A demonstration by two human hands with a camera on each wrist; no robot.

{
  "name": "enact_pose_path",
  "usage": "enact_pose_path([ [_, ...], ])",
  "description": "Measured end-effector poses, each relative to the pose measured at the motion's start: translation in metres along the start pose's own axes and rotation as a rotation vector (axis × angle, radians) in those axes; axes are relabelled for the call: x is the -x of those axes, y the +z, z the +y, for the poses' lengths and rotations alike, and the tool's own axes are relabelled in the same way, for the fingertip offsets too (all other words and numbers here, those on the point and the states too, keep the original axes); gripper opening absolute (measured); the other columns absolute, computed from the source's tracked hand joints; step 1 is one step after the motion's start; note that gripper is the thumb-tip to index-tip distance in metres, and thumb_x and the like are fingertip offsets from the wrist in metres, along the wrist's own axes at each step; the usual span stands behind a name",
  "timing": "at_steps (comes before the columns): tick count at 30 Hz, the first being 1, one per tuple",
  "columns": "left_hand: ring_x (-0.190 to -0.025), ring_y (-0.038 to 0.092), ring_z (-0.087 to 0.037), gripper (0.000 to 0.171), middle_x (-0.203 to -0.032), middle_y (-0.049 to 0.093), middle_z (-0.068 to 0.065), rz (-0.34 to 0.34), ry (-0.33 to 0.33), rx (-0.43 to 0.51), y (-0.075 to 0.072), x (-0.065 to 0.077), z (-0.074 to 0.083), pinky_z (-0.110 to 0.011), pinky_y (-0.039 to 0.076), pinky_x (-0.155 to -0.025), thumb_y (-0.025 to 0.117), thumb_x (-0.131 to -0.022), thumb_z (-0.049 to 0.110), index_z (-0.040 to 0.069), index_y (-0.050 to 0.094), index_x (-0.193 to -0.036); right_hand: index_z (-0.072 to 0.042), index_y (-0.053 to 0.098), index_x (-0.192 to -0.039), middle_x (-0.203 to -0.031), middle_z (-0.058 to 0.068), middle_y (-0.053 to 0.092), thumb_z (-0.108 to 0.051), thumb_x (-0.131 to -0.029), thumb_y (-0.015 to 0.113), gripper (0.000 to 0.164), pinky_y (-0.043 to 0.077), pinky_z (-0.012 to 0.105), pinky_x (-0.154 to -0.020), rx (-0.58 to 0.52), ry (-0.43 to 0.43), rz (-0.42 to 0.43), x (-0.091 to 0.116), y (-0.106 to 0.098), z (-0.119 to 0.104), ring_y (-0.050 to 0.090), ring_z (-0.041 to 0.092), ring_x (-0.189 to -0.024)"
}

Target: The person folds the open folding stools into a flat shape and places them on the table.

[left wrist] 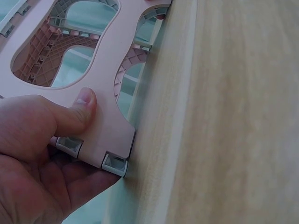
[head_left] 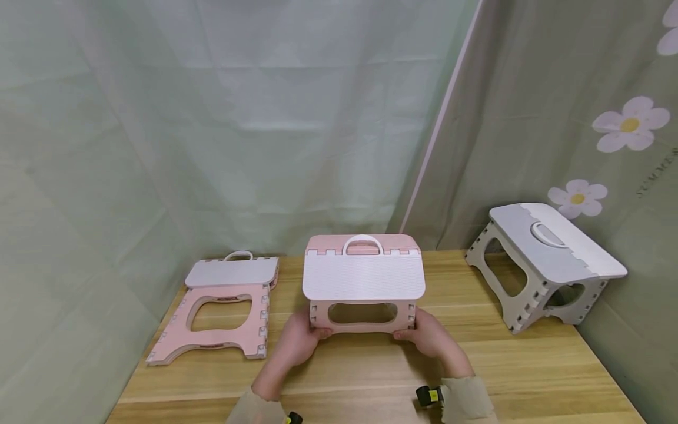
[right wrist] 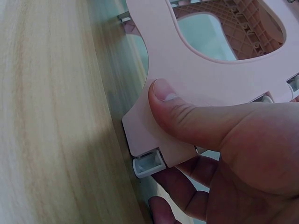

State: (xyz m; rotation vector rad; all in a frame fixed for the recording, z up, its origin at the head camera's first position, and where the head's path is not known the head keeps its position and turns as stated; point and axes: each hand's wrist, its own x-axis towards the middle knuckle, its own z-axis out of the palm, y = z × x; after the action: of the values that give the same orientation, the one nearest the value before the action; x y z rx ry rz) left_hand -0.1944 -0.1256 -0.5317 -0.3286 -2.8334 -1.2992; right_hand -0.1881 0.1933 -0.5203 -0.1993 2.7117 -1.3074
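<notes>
A pink and white folding step stool (head_left: 363,277) stands unfolded at the middle of the table, its white handle on top. At its near left leg, my left hand (head_left: 299,335) grips the corner. In the left wrist view the thumb (left wrist: 85,107) presses the pink front panel while the other fingers curl behind the hinged edge. My right hand (head_left: 428,333) holds the near right leg the same way. The right wrist view shows that thumb (right wrist: 173,109) on the panel, low by the foot, with fingers curled around behind.
A second pink and white stool (head_left: 229,318) lies folded flat at the left. On the right stands a grey and white stool (head_left: 551,253), unfolded. Light green cloth (head_left: 296,129) hangs behind the wooden table (head_left: 365,377), with a flowered curtain (head_left: 508,118) to the right.
</notes>
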Motion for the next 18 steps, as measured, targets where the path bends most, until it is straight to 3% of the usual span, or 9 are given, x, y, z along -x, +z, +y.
enact_pose_path([
  [18, -0.109, 0.067, -0.026, 0.053, -0.124, 0.069, -0.016, 0.005, 0.003, -0.001, 0.0003, -0.0009, -0.0013, -0.051, 0.056, -0.096, 0.086, -0.093, 0.016, -0.002, 0.06, -0.136, -0.007, 0.068, -0.134, -0.131, 0.011, 0.071, -0.012, -0.091, 0.085, 0.046, 0.043, 0.063, -0.111, 0.006, 0.011, -0.004, 0.0001, -0.0009, 0.0002, 0.062, 0.036, -0.127],
])
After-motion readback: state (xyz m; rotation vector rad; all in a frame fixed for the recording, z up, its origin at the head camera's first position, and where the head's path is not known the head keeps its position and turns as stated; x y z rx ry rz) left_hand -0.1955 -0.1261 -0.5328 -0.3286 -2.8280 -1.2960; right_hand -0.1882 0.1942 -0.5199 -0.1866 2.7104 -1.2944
